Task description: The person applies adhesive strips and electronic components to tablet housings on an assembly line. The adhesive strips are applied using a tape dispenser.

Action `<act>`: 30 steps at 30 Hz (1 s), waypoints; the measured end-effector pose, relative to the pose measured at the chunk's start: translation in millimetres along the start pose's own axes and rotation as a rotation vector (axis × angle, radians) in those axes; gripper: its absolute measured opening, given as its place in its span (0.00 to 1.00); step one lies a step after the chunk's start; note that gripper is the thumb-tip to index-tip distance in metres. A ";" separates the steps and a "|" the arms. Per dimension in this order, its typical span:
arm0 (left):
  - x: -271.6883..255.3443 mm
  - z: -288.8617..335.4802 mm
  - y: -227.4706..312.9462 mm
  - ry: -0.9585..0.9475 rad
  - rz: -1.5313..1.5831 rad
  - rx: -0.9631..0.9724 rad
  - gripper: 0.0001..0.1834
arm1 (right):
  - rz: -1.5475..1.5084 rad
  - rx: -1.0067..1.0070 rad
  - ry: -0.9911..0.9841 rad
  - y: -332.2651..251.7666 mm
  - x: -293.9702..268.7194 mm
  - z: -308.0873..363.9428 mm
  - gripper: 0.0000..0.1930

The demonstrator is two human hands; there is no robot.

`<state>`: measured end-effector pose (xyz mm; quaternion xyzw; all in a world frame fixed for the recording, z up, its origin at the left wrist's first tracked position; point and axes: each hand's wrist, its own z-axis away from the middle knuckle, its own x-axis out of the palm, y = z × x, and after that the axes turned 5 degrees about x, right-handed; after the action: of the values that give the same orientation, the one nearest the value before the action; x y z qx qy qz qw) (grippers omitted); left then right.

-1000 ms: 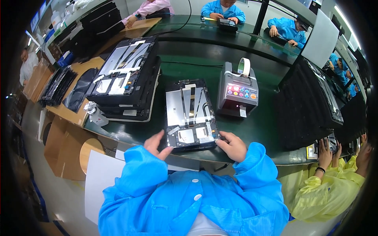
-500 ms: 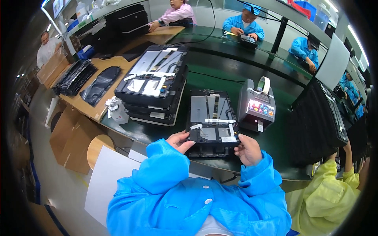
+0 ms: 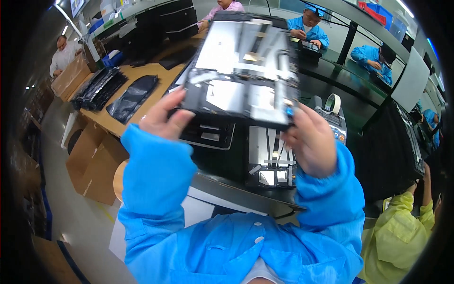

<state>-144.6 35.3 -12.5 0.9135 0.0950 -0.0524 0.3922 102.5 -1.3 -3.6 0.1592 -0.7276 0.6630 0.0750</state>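
Observation:
Between my two hands, raised above the bench, is an opened tablet [image 3: 220,49] in a black frame, with silver panels, dark ribbon cables and white strips showing, a little blurred. My left hand [image 3: 165,116] pinches its near left corner. My right hand [image 3: 314,135] grips the near right corner, fingers partly hidden. On the bench below lies a second opened tablet [image 3: 262,146] of the same look, partly covered by my right hand. Left of it, a stack of such tablets [image 3: 213,137] is mostly hidden behind the held one.
A grey tape dispenser [image 3: 338,124] stands to the right with a tape roll [image 3: 334,103] on top. Farther right rises a tall dark stack [image 3: 383,151], beside a person in yellow [image 3: 399,236]. Black bags [image 3: 132,97] lie on the brown board at left. Co-workers sit across the bench.
The opened tablet has come up off the bench and moved left and away in both my hands. A second one beneath it is now uncovered. My view has shifted slightly.

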 end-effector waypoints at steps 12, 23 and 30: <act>-56.8 -15.0 -94.9 0.116 0.003 -0.174 0.16 | 0.504 0.117 -0.030 14.4 4.7 -35.7 0.17; -47.8 19.5 -94.6 0.707 0.114 -0.229 0.18 | -0.048 0.335 0.687 111.3 -161.8 91.5 0.14; -27.3 78.1 -64.0 0.642 -0.068 -0.335 0.16 | -0.209 0.220 0.769 92.1 -147.0 66.6 0.14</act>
<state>-186.7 18.1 -106.7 0.8027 0.2509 0.2404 0.4847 216.6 -41.3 -144.6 -0.0200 -0.5514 0.7368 0.3908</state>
